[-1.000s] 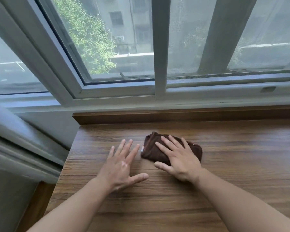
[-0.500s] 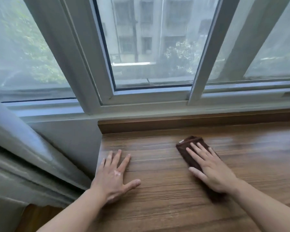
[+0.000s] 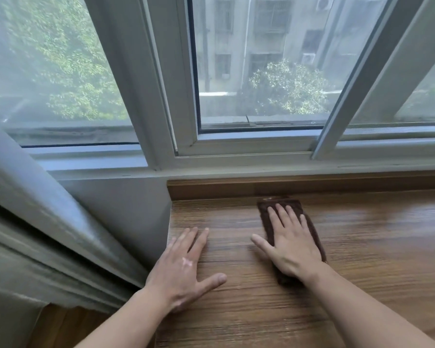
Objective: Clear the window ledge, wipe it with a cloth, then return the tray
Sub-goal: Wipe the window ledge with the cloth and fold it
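Head view shows your right hand (image 3: 290,243) pressed flat, fingers spread, on the brown cloth (image 3: 285,205) near the ledge (image 3: 362,247) back edge, left hand (image 3: 182,268) open and bracing nearby, so keep even pressure, overlap strokes into the corner, and the tray, apparently out of frame, waits.

Two hands, left hand (image 3: 180,270) and right hand (image 3: 290,243), one brown cloth (image 3: 281,205), one wooden ledge (image 3: 374,259)
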